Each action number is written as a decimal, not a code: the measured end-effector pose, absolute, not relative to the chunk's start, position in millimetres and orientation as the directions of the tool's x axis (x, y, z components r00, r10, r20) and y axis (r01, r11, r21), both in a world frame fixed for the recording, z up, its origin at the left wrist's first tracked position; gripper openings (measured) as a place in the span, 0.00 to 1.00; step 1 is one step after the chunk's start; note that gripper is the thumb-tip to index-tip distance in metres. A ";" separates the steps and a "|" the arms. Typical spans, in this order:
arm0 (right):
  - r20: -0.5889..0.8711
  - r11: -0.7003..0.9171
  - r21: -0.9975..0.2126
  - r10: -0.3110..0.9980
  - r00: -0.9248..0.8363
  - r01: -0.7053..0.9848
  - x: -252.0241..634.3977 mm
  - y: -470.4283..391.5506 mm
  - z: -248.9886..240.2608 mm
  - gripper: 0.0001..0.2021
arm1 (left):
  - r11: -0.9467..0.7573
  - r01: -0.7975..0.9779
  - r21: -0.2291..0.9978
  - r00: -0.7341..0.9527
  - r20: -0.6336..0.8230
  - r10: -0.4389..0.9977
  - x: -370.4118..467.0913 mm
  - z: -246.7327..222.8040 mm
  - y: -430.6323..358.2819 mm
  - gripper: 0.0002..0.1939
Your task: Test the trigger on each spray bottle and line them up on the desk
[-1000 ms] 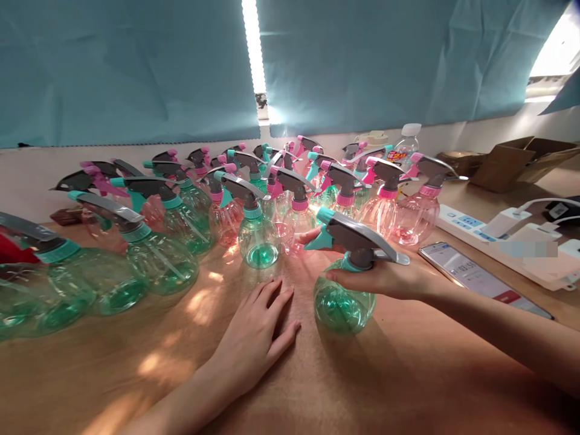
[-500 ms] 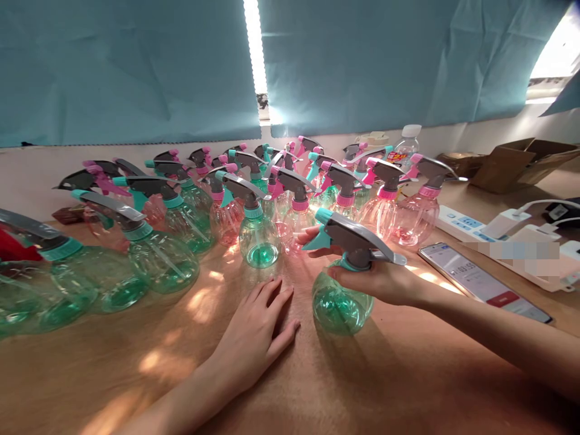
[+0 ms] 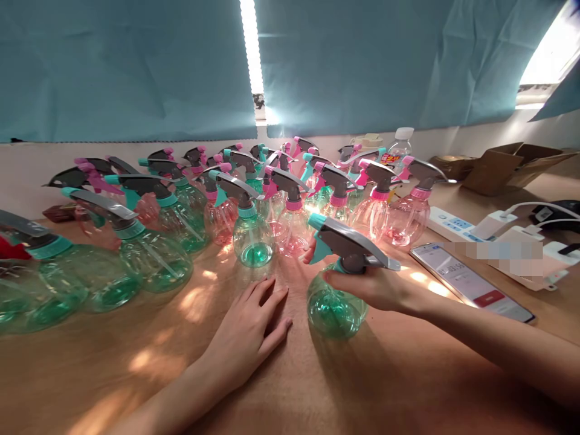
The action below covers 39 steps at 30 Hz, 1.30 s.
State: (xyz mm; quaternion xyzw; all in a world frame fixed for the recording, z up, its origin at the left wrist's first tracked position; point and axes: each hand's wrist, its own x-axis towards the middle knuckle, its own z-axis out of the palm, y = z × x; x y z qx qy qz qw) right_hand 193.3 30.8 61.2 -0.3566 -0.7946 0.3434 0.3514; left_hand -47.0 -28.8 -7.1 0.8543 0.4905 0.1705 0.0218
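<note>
Right hand [image 3: 374, 286] now closer around trigger [image 3: 323, 245]

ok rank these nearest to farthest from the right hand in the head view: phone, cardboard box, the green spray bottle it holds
1. Green spray bottle: in the right hand's grip.
2. Phone: lying to the hand's right.
3. Cardboard box: far back, right side.

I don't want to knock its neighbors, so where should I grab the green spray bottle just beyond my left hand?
Probably its teal collar, from the near side: it's narrower than the rounded body, the bottle stands upright, and pink spray bottles stand beside and behind it.
</note>
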 end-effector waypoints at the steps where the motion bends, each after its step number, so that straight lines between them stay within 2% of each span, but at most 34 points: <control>1: 0.309 0.503 -0.802 0.810 -0.498 0.321 191.7 29.2 63.8 0.08 | -0.519 0.831 0.203 0.461 0.271 0.845 -47.2 -7.7 -28.5 0.19; 6: 0.353 0.514 -0.825 0.794 -0.496 0.236 182.2 21.7 78.7 0.10 | -0.529 0.824 0.203 0.466 0.287 0.837 -47.5 -8.7 -27.5 0.19; 13: 0.360 0.548 -0.787 0.781 -0.510 0.284 183.4 28.8 65.4 0.17 | -0.543 0.817 0.192 0.477 0.304 0.825 -50.0 -12.8 -26.1 0.21; 21: 0.505 0.642 -0.718 0.746 -0.433 0.268 174.3 27.5 68.5 0.06 | -0.532 0.826 0.188 0.477 0.272 0.836 -48.1 -5.6 -26.4 0.21; 25: 0.531 0.669 -0.697 0.723 -0.441 0.258 173.5 28.2 63.5 0.05 | -0.531 0.824 0.196 0.484 0.242 0.841 -45.4 0.0 -28.8 0.20; 27: 0.499 0.645 -0.721 0.738 -0.455 0.255 175.4 27.9 60.8 0.10 | -0.530 0.825 0.198 0.480 0.250 0.841 -44.7 0.9 -29.9 0.19; 31: 0.401 0.610 -0.704 0.764 -0.506 0.363 184.1 23.9 63.0 0.30 | -0.523 0.830 0.192 0.473 0.253 0.844 -43.8 1.5 -31.7 0.18; 35: 0.355 0.595 -0.705 0.767 -0.535 0.385 198.1 15.3 71.5 0.29 | -0.522 0.832 0.186 0.471 0.262 0.843 -44.3 2.1 -36.0 0.17; 39: 0.273 0.527 -0.701 0.820 -0.503 0.481 212.4 5.4 74.9 0.32 | -0.521 0.834 0.182 0.465 0.278 0.841 -50.0 1.7 -46.0 0.18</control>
